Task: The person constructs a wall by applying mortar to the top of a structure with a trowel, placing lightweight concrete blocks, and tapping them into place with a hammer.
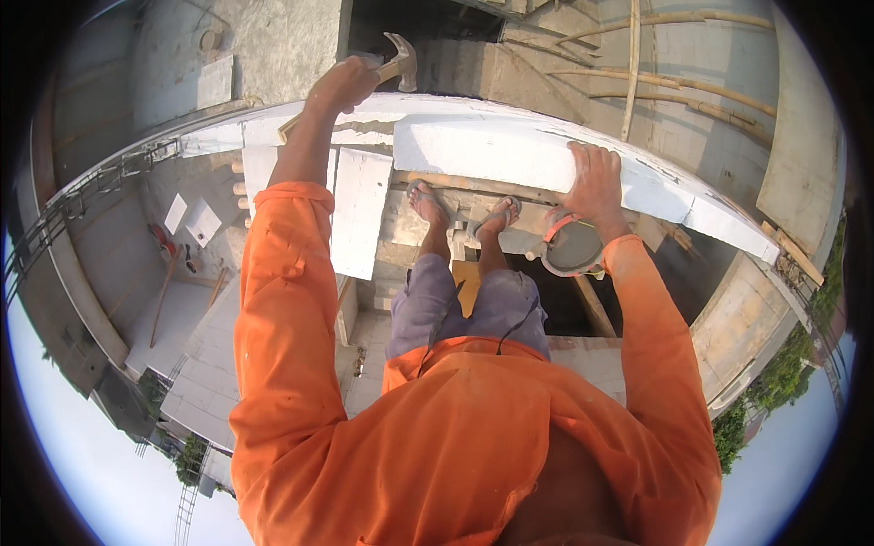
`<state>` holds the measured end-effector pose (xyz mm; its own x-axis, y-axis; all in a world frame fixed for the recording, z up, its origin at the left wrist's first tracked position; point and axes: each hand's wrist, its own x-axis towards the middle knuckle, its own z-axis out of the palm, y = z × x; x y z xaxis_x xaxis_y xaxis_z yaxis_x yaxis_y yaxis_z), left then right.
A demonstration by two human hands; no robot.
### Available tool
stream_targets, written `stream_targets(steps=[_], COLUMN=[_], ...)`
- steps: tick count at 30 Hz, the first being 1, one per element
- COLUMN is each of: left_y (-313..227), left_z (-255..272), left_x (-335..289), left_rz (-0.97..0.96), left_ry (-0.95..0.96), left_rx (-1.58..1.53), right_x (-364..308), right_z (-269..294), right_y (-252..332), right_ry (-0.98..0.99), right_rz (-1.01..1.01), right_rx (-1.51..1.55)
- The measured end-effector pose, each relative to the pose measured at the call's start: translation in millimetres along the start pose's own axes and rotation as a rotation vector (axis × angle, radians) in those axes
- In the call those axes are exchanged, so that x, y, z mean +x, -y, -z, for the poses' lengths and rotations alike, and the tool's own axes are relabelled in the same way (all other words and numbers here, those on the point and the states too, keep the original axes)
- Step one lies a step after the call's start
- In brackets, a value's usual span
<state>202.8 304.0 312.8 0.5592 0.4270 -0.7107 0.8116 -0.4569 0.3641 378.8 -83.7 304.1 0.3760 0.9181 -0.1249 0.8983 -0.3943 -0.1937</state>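
Note:
My left hand [346, 84] is closed round the handle of a claw hammer [403, 64], raised over the far side of a white wall. The hammer's metal head points to the right. My right hand [596, 180] grips the edge of a long white block [482, 146] on top of the wall, its fingers bent over the surface. The block sits at a slight angle to the row under it. Just below my right wrist is a round grey bucket [574, 247] with an orange-red edge, partly hidden by the forearm.
My feet, in sandals, stand on a narrow ledge [410, 218] beside a dark opening [546, 291]. A white panel [360, 214] leans left of my legs. Bamboo poles [674, 82] cross beyond the wall. Steel bar cages [118, 173] run along the left, above a lower floor.

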Motion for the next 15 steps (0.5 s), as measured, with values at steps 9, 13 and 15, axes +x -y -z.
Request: stream_targets(steps=[9, 13, 15], left_y=[54.0, 5.3, 6.1], left_z=[-73.3, -64.7, -59.4], left_x=[88.3, 76.8, 74.1], left_rz=[-0.433, -0.133, -0.225], left_ry=[0.207, 0.229, 0.097], left_rx=[0.637, 0.351, 0.442], right_x=[9.2, 0.9, 2.9], right_z=[7.7, 0.4, 3.8], right_y=[11.1, 2.0, 5.0], right_ry=[-0.031, 0.021, 0.025], right_rz=[0.03, -0.035, -0.033], right_rx=[0.04, -0.013, -0.009])
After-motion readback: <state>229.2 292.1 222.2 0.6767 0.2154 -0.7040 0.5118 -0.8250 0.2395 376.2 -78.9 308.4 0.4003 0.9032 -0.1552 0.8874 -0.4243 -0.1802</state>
